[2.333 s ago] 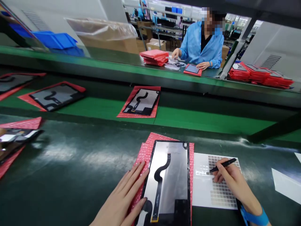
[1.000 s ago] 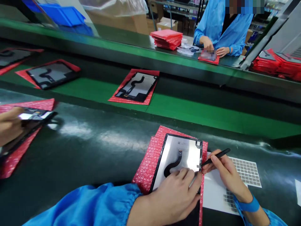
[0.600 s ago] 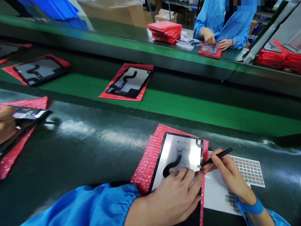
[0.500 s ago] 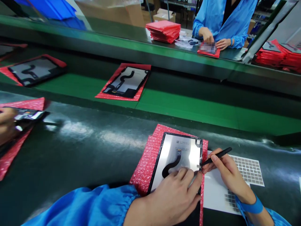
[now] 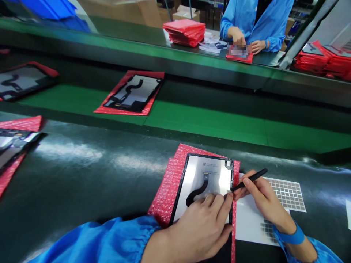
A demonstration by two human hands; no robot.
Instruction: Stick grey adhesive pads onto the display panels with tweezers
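A tablet screen panel (image 5: 219,180) lies silver back up on pink bubble wrap (image 5: 164,197), with a curved black flex cable (image 5: 197,192) on it. My left hand (image 5: 204,223) rests across its lower part, fingers stretched out and holding nothing, the index fingertip at the panel's right edge. Black tweezers (image 5: 253,178) are pinched in my right hand (image 5: 264,199), their tip touching that edge beside my left index finger. A small grey piece seems to be at the tip, partly hidden. Under my right hand lies a white sheet with a grid of small grey stickers (image 5: 287,193).
Beyond the bench runs a green conveyor belt (image 5: 219,126) carrying screen panels (image 5: 134,93) on red bubble wrap. Another panel (image 5: 13,142) lies at the left edge. Across the belt, a co-worker in a blue smock (image 5: 257,22) handles a red packet beside stacked red bags (image 5: 185,33).
My left index finger has moved up to the tweezers' tip. The panels on the belt have shifted left, and another person's hand at the left edge has left the view.
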